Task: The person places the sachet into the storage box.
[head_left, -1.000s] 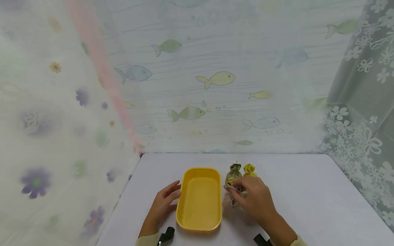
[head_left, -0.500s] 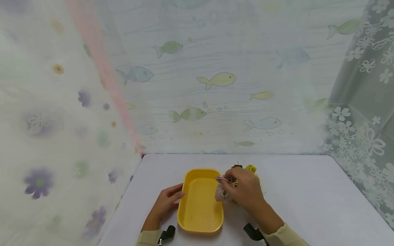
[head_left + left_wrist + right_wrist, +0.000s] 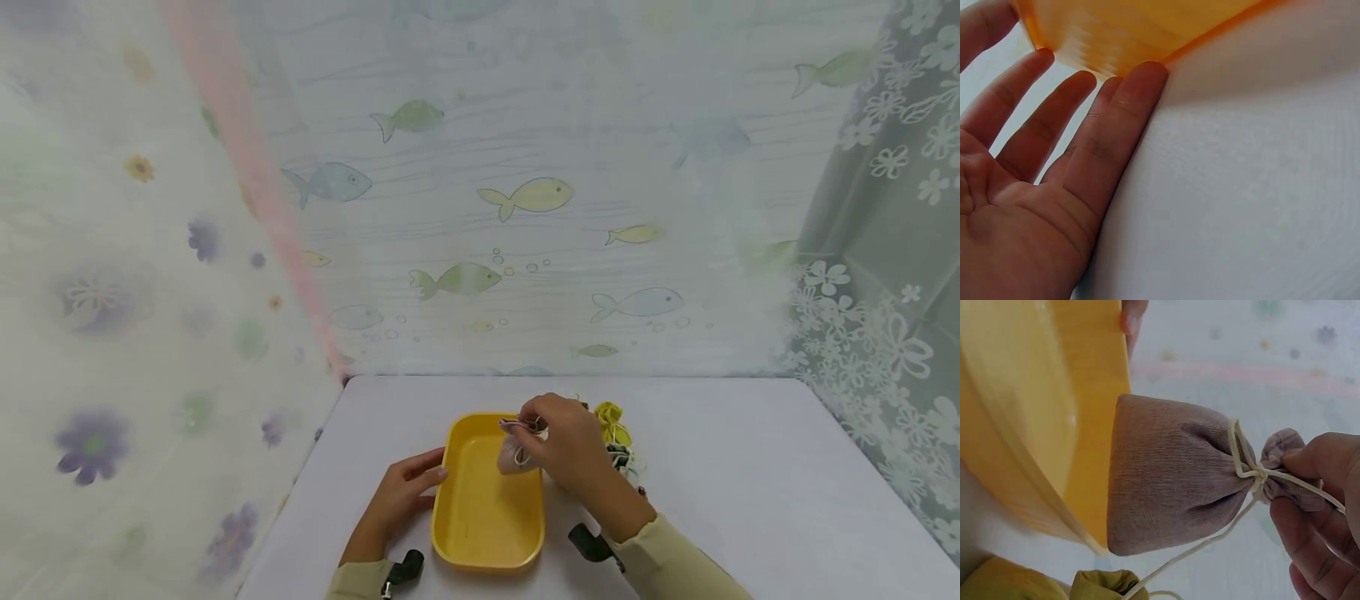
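Observation:
My right hand (image 3: pixel 570 442) pinches the gathered neck of a dusty-pink drawstring pouch (image 3: pixel 1172 478), its pale cord tied in a knot. In the head view the pouch (image 3: pixel 516 456) hangs over the right part of a yellow plastic tray (image 3: pixel 487 557). The right wrist view shows its flat bottom end overlapping the tray's edge. My left hand (image 3: pixel 397 508) stays at the tray's left side. Fairly straight fingers (image 3: pixel 1116 125) touch the outer wall, and the thumb tip is right at the rim.
To the right of the tray stand more drawstring pouches, partly behind my right hand. A yellow pouch (image 3: pixel 609 417) shows most plainly, with a dark green one (image 3: pixel 618 454) nearer me. Fish-patterned sheeting (image 3: pixel 525 275) closes off the back of the white table (image 3: pixel 750 467).
My right hand has lifted the pink pouch from among the others and carried it left, over the tray's right edge. My left hand has stayed against the tray.

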Demonstrator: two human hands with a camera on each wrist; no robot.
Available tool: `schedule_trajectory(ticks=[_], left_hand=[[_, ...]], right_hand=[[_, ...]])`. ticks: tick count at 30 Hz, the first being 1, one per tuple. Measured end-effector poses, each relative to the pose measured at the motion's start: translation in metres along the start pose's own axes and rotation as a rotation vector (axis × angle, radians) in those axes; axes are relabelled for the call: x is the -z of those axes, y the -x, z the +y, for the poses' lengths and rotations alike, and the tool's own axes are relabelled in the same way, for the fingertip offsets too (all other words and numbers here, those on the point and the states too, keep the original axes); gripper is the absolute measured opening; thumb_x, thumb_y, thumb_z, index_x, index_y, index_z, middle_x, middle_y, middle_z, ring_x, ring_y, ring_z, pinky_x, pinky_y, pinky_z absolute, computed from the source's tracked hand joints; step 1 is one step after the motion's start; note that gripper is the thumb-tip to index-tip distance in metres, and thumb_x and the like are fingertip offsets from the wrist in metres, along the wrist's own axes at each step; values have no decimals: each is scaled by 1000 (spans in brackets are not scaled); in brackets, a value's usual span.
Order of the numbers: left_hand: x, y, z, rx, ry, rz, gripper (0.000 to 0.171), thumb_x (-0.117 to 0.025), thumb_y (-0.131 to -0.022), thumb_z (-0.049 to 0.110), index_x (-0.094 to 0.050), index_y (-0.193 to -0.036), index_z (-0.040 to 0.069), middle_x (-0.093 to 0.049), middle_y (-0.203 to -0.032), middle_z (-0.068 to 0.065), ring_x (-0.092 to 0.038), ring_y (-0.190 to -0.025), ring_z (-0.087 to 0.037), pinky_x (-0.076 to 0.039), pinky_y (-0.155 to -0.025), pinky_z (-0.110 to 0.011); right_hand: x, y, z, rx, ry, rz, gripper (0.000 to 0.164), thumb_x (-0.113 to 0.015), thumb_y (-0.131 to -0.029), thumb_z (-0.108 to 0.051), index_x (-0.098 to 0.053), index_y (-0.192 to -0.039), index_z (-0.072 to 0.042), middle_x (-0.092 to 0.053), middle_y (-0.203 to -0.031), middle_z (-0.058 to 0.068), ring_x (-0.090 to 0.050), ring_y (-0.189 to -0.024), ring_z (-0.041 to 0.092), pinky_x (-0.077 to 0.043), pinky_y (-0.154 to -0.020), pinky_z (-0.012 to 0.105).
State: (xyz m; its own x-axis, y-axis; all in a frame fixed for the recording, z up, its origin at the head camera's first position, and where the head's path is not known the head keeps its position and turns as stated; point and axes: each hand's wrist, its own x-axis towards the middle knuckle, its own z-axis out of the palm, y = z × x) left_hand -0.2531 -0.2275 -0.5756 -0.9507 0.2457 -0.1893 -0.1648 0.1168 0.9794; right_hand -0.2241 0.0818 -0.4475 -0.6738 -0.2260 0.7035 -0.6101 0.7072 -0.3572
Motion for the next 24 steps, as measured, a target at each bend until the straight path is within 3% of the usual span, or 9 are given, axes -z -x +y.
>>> schedule_trajectory(ticks=[18, 24], left_hand=[[-2, 4, 0, -5, 33, 47, 63, -78, -92, 41, -60, -147, 16, -57, -152, -10, -68, -119, -21, -63, -88, -41], [-2, 2, 0, 17, 33, 50, 68, -79, -90, 44, -58, -148, 14, -55, -153, -11, -67, -121, -22, -63, -90, -41]], right_hand=[[-33, -14, -6, -104, -66, -118, 12, -84, -88, -25, -72, -87, -21, -69, -82, -10, -64, -72, 4, -56, -64, 21], [-49, -16, -6, -158, -2, -210, 15, -81, -91, -32, -69, -84, -25, -64, -78, -14, -56, -66, 1, -51, -61, 19]])
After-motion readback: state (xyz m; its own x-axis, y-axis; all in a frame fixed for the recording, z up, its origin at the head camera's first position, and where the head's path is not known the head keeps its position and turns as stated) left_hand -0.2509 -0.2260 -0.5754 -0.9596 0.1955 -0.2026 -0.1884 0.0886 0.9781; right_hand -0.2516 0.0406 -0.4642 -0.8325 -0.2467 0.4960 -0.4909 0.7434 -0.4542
